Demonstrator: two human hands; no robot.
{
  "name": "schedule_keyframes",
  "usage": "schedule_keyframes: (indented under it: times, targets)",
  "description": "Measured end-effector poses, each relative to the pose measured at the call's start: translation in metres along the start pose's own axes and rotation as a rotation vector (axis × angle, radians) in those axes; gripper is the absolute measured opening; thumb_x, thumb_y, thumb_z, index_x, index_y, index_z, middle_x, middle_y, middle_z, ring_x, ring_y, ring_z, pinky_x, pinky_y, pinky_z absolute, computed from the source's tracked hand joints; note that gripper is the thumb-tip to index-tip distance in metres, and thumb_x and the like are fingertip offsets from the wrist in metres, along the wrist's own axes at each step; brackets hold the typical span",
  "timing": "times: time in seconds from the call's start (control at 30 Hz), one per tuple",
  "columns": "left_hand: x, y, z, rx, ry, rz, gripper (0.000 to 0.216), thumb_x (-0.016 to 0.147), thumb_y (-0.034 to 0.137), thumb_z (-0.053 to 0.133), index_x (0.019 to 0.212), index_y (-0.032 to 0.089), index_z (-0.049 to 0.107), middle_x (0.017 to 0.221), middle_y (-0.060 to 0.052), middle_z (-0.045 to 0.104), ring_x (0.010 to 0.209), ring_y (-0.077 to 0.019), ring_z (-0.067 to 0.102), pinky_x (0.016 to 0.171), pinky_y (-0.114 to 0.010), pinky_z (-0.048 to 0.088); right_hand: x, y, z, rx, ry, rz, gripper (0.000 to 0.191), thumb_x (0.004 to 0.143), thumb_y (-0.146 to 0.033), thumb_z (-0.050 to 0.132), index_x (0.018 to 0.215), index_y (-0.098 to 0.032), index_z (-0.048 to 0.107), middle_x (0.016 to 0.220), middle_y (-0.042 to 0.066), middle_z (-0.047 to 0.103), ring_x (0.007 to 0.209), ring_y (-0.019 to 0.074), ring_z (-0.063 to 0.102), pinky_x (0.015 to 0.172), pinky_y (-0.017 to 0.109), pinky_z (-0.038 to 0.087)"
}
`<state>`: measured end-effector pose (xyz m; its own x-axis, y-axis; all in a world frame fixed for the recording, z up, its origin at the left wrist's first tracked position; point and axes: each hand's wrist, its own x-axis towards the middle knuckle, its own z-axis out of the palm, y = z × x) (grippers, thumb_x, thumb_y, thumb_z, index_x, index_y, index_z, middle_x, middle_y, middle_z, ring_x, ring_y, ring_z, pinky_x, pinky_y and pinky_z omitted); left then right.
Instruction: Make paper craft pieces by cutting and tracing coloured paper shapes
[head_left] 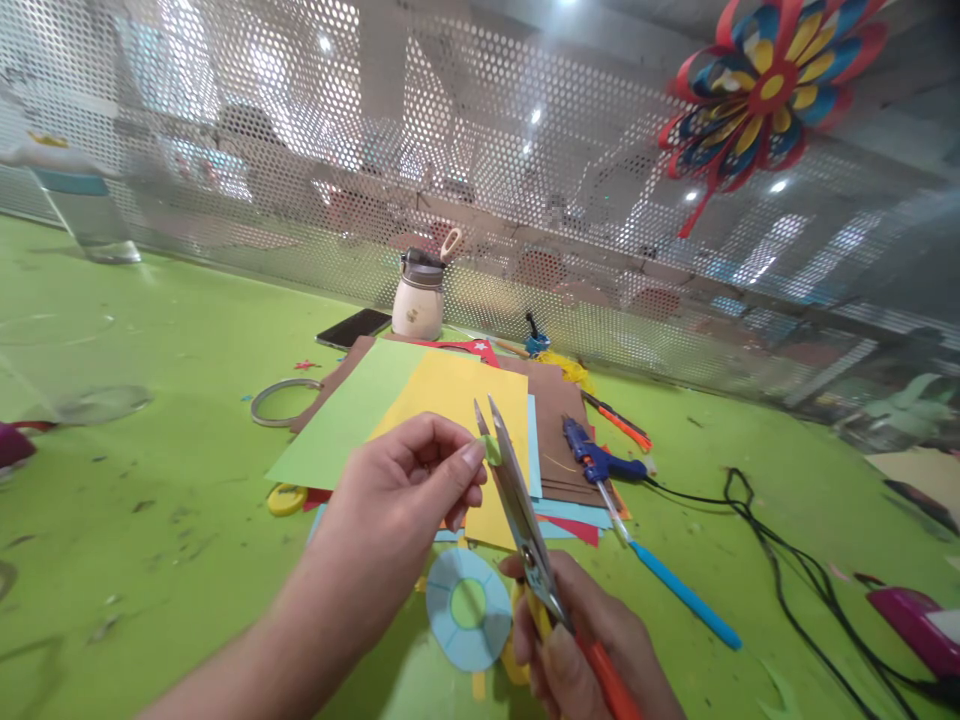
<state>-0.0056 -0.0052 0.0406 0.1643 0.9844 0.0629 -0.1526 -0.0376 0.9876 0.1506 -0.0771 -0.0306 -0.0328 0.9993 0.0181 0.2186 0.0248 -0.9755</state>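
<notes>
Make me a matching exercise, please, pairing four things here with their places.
1. Red-handled metal scissors
2. Small green paper piece
3. Light-blue paper disc with green centre
4. Flat black phone

A. Beside the white rounded jar
B. Pinched by the left hand
C. Unheld, nearer the camera than the yellow paper sheet
D. In the right hand

Pairs: 1-D, 2-B, 3-C, 4-A

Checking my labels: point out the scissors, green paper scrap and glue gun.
Scissors (532, 562): head view, metal near the pivot.
Green paper scrap (492, 450): head view, its visible middle.
Glue gun (595, 461): head view, blue body.
</notes>
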Motion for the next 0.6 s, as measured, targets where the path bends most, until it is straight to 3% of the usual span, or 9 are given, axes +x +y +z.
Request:
schedule_keyframes:
  times: [0.6]
  targets:
    - [0.0003, 0.0034, 0.0023, -0.059, 0.002, -0.002, 0.013, 0.077, 0.024, 0.066, 0.07, 0.015, 0.06, 0.054, 0.004, 0.058, 0.049, -0.0071, 0.048, 0.048, -0.019, 0.038, -0.0002, 0.003, -0.0001, -0.023, -0.01, 0.017, 0.08, 0.075, -0.085, 0.033, 0.102, -0.016, 0.064, 0.061, -0.001, 0.047, 0.039, 0.0069, 0.031, 0.033, 0.019, 0.025]
